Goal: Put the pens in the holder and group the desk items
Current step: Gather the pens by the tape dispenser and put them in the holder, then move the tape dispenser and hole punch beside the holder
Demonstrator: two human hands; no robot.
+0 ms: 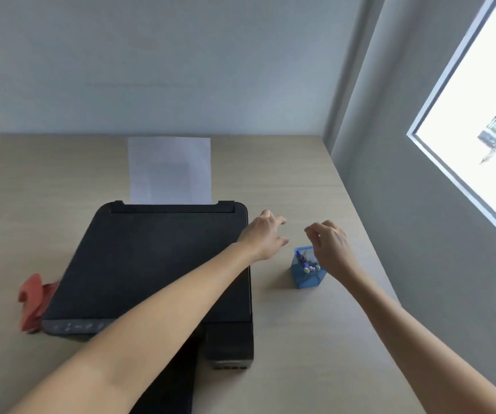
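A blue mesh pen holder [306,276] stands on the wooden desk [315,339], right of the printer. Several pens [308,265] stand inside it, their caps showing. My right hand [332,246] hovers just above and behind the holder, fingers loosely curled with nothing visible in them. My left hand [266,234] reaches across the printer's right rear corner, fingers spread, holding nothing.
A black printer [139,264] fills the desk's middle, with white paper [169,171] standing in its rear feed. A red cloth-like item [34,300] lies at the printer's left. The wall and a window [480,115] close off the right side.
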